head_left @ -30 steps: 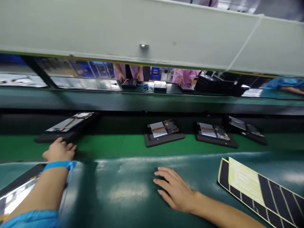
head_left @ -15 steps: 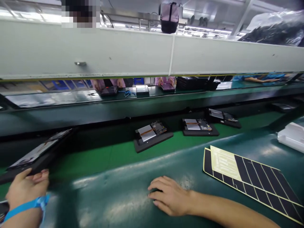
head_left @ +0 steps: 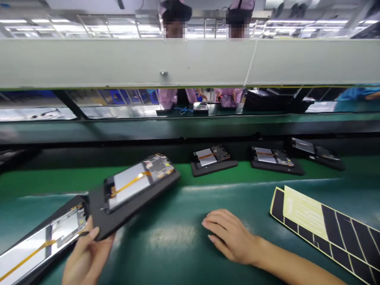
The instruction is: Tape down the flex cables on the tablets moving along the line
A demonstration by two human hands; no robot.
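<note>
My left hand (head_left: 89, 249) grips the near corner of a black foam tray, thumb on top. On that tray lies an opened tablet (head_left: 132, 182) with a silver battery, an orange ribbon cable and a bare circuit board. The tray is tilted and lifted above the bench. Beside my left hand, at the lower left, another opened tablet (head_left: 35, 249) sits on its own black tray. My right hand (head_left: 228, 235) rests on the green bench, fingers loosely bent and holding nothing. To its right is a sheet of black adhesive pieces (head_left: 335, 225) with yellow edges.
Several opened tablets on black trays, one of them this tablet (head_left: 210, 156), lie along the green conveyor belt (head_left: 178, 169). A white panel (head_left: 118, 63) spans above. Behind it, people in pink work at another bench with black stacked trays (head_left: 267, 103).
My left hand has lifted the tablet on its tray off the belt and brought it right, over the bench. The view has turned left. My right hand stays on the bench.
</note>
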